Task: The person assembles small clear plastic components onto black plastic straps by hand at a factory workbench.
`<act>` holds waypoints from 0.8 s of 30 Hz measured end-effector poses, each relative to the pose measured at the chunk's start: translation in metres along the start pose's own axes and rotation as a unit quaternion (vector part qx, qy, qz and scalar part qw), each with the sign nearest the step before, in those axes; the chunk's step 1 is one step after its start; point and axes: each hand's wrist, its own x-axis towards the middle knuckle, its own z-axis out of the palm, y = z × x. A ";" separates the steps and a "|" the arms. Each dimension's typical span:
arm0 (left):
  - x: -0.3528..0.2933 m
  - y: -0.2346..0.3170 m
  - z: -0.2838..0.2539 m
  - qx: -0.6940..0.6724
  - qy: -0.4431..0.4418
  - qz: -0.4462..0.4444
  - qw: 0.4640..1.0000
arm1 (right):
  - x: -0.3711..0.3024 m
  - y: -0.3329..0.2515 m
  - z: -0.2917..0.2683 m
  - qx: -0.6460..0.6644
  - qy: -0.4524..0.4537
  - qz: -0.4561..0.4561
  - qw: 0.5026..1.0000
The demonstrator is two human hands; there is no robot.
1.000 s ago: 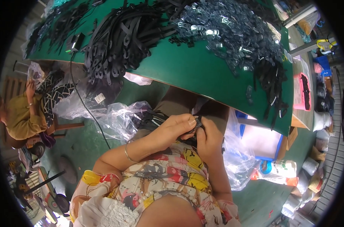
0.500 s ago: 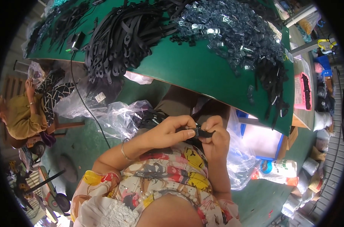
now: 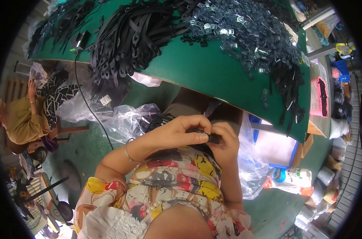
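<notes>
In front of my chest, my left hand point(image 3: 177, 133) and my right hand point(image 3: 225, 141) meet with curled fingers on a black strap point(image 3: 214, 139). My left thumb presses along it from the left, and the right fingers close round its other end. Most of the strap is covered by my fingers, and any small fitting on it cannot be made out. More black strap material point(image 3: 162, 119) with pale lettering lies across my lap, left of and beyond my left hand.
On the green table point(image 3: 181, 71) lie a heap of black straps point(image 3: 125, 40) and a pile of clear bluish plastic pieces point(image 3: 248, 34). A black cable point(image 3: 85, 101) hangs down at left. Clear plastic bags point(image 3: 129, 121) lie beyond my left arm. Another person point(image 3: 23, 115) sits at far left.
My fingers have drawn closer together over the strap, so less of it shows. The raised right fingers have come down, and my left hand has shifted slightly.
</notes>
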 end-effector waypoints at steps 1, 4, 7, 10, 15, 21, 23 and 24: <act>0.000 0.001 -0.002 -0.033 -0.012 -0.032 0.999 | -0.001 0.000 0.000 0.045 0.014 0.011 0.999; 0.000 -0.004 -0.001 -0.126 -0.015 -0.071 0.989 | -0.003 -0.004 0.002 0.104 0.029 0.025 0.994; -0.001 -0.014 0.001 -0.217 0.000 -0.070 0.974 | -0.004 -0.006 0.005 0.132 0.033 0.024 0.990; -0.002 -0.012 0.003 -0.235 0.018 -0.069 0.969 | -0.002 -0.010 0.008 0.157 0.036 0.026 0.987; -0.004 -0.010 0.002 -0.201 0.035 -0.078 0.976 | 0.002 -0.007 0.008 0.114 0.027 0.008 0.993; -0.006 -0.014 0.003 -0.197 0.039 -0.056 0.978 | 0.004 -0.006 0.005 0.027 0.032 -0.027 0.999; -0.005 -0.017 0.002 -0.233 0.033 -0.057 0.970 | 0.004 -0.007 0.006 0.067 0.039 -0.008 0.997; -0.006 -0.018 0.002 -0.233 0.033 -0.058 0.970 | 0.003 -0.008 0.007 0.067 0.039 -0.007 0.997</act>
